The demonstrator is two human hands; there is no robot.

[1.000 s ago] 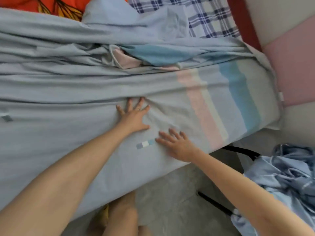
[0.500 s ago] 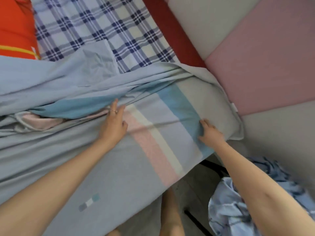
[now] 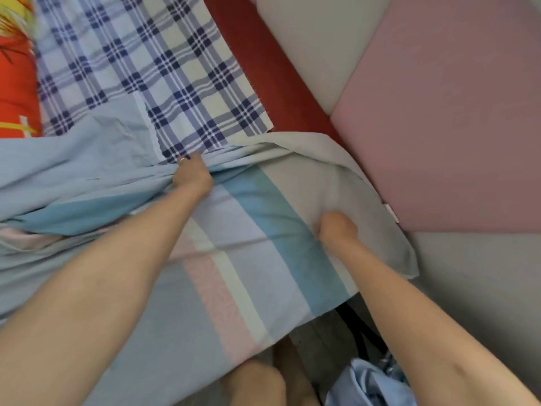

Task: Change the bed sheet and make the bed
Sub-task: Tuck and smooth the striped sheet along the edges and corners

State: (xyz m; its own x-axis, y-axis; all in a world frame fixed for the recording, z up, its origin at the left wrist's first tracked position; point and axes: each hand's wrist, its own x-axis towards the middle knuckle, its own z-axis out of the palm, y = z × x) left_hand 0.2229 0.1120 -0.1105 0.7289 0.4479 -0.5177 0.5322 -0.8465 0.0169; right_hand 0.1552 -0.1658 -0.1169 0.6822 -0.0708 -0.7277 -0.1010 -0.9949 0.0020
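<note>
A pale blue-grey bed sheet [image 3: 263, 253] with pink, cream and blue stripes lies bunched across the bed and hangs over its near edge. My left hand [image 3: 191, 175] grips a gathered fold of this sheet at its far edge, beside the blue-and-white checked sheet [image 3: 152, 68] on the mattress. My right hand [image 3: 336, 227] grips the striped sheet near its grey end, fingers curled into the cloth. The sheet's corner [image 3: 336, 148] is folded back toward the headboard.
A padded headboard with pink [image 3: 453, 112] and grey panels and a red bed frame edge [image 3: 263, 54] stand at the right. An orange pillow [image 3: 14, 83] lies at far left. A crumpled blue cloth [image 3: 371, 382] sits on the floor by my legs.
Both hands have slid along the sheet toward the headboard end and gone from pressing flat to gripping the cloth. My view has swung to the right.
</note>
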